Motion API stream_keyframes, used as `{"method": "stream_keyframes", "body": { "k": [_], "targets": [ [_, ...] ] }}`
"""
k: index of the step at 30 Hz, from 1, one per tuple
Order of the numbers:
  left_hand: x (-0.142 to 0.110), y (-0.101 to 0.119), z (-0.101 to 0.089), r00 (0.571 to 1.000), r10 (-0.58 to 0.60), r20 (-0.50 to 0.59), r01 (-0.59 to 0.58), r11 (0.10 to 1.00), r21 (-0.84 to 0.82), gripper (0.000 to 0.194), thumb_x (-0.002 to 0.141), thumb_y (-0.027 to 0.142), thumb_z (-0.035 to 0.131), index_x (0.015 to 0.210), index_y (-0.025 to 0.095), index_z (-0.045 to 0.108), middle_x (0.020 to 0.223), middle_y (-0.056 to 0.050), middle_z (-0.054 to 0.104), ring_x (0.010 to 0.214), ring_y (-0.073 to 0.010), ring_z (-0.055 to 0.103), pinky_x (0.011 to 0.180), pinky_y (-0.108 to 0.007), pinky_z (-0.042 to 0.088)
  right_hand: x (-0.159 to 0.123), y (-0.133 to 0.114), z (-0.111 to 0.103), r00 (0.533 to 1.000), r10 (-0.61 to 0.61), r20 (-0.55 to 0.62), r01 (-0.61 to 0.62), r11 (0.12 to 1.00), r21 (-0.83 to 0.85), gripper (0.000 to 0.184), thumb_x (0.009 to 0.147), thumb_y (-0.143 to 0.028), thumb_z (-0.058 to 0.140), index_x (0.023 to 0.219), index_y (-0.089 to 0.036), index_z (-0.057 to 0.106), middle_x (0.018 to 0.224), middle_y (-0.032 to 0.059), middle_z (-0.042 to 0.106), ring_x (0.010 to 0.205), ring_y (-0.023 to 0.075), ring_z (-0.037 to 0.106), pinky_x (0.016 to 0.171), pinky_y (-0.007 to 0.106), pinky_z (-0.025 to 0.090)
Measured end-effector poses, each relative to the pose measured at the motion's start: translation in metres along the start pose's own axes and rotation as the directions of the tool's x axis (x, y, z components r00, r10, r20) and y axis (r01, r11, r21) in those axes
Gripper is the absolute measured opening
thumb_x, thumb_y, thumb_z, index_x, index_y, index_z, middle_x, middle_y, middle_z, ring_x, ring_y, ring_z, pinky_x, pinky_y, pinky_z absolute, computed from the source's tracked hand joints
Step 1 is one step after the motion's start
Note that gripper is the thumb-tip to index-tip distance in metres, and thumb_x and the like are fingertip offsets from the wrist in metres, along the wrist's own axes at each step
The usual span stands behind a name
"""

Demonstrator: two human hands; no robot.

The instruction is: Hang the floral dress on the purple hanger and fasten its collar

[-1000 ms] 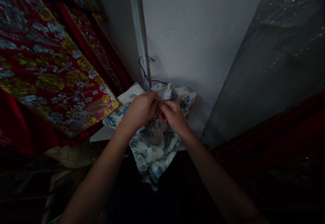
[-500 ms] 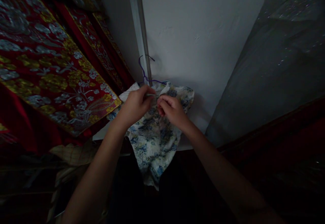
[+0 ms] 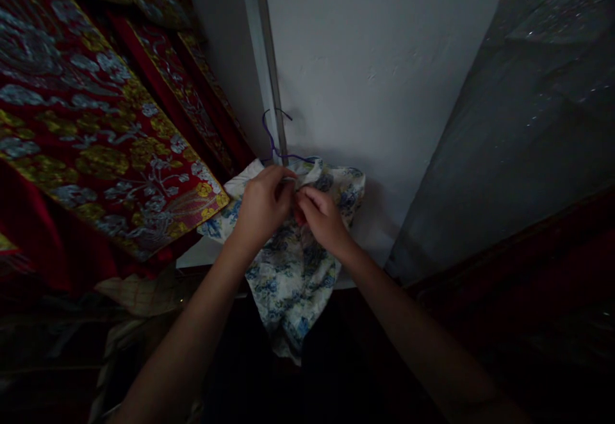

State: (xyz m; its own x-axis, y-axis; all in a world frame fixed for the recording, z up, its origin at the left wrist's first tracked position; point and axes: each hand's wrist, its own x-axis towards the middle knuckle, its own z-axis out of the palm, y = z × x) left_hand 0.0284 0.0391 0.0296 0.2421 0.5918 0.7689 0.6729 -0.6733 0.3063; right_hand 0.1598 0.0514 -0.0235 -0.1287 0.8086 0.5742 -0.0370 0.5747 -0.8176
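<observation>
A white shirt with blue flowers (image 3: 283,283) lies in front of me, its collar at the top and its lower end hanging toward my legs. A purple hanger (image 3: 271,139) sticks out of the neck opening, hook upward. My left hand (image 3: 266,203) pinches the front edge just under the collar. Close beside it, my right hand (image 3: 319,212) is closed, thumb and finger pinching the same front edge. The fingertips nearly meet, and whatever small part lies between them is hidden.
At the left hang red cloths (image 3: 120,123) with gold and silver embroidery, reaching the shirt's sleeve. Behind the hanger stands a white wall (image 3: 379,59) with a pale vertical strip (image 3: 262,40). Clear plastic sheeting (image 3: 519,123) covers the right side. The lower area is very dark.
My left hand drew a little away from the right half a second ago and has come back to it at the collar front. The shirt and hanger stay nearly in place.
</observation>
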Motion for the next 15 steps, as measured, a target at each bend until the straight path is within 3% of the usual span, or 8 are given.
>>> {"method": "stream_keyframes", "body": {
  "k": [3, 5, 7, 10, 15],
  "targets": [
    [-0.039, -0.011, 0.018, 0.951, -0.125, -0.282, 0.058, 0.970, -0.234, 0.029, 0.090, 0.015, 0.060, 0.119, 0.022, 0.060, 0.121, -0.007, 0.058, 0.087, -0.0144, 0.065, 0.070, -0.025, 0.054, -0.001, 0.001, 0.003, 0.993, 0.115, 0.034, -0.119, 0.983, 0.138, 0.025, 0.090, -0.036, 0.049, 0.070, -0.022, 0.053, 0.052, -0.0056, 0.050, 0.045, 0.0109, 0.045, 0.046, 0.024, 0.034],
    [-0.066, -0.021, 0.034, 0.896, -0.200, -0.396, 0.082, 0.952, -0.296, 0.029, 0.089, 0.017, 0.065, 0.116, 0.023, 0.057, 0.118, -0.006, 0.055, 0.091, -0.0153, 0.062, 0.073, -0.026, 0.054, -0.002, 0.001, 0.006, 0.986, 0.157, 0.063, -0.166, 0.966, 0.197, 0.024, 0.087, -0.038, 0.051, 0.070, -0.021, 0.054, 0.050, -0.0061, 0.050, 0.043, 0.0099, 0.044, 0.043, 0.022, 0.034],
    [-0.084, -0.030, 0.050, 0.915, -0.239, -0.326, 0.137, 0.942, -0.306, 0.027, 0.088, 0.018, 0.067, 0.113, 0.021, 0.057, 0.109, -0.005, 0.057, 0.090, -0.0164, 0.060, 0.075, -0.027, 0.052, -0.003, 0.001, 0.010, 0.981, 0.174, 0.085, -0.189, 0.955, 0.230, 0.025, 0.085, -0.039, 0.054, 0.067, -0.021, 0.054, 0.049, -0.0065, 0.049, 0.041, 0.0089, 0.044, 0.042, 0.022, 0.033],
    [-0.087, -0.037, 0.062, 0.955, -0.221, -0.198, 0.152, 0.937, -0.313, 0.023, 0.091, 0.018, 0.061, 0.113, 0.020, 0.058, 0.105, -0.006, 0.062, 0.091, -0.0180, 0.060, 0.080, -0.030, 0.050, -0.003, 0.001, 0.015, 0.979, 0.187, 0.079, -0.200, 0.952, 0.232, 0.024, 0.082, -0.038, 0.055, 0.065, -0.021, 0.054, 0.047, -0.0074, 0.047, 0.039, 0.0080, 0.042, 0.040, 0.021, 0.031],
    [-0.066, -0.028, 0.060, 0.958, -0.183, -0.221, 0.110, 0.945, -0.307, 0.007, 0.095, 0.018, 0.050, 0.097, 0.020, 0.057, 0.091, -0.003, 0.062, 0.086, -0.0181, 0.060, 0.080, -0.030, 0.047, 0.001, -0.004, 0.014, 0.978, 0.200, 0.051, -0.206, 0.967, 0.149, 0.023, 0.079, -0.037, 0.056, 0.063, -0.021, 0.054, 0.045, -0.0074, 0.046, 0.038, 0.0078, 0.040, 0.040, 0.021, 0.030]
  ]
}}
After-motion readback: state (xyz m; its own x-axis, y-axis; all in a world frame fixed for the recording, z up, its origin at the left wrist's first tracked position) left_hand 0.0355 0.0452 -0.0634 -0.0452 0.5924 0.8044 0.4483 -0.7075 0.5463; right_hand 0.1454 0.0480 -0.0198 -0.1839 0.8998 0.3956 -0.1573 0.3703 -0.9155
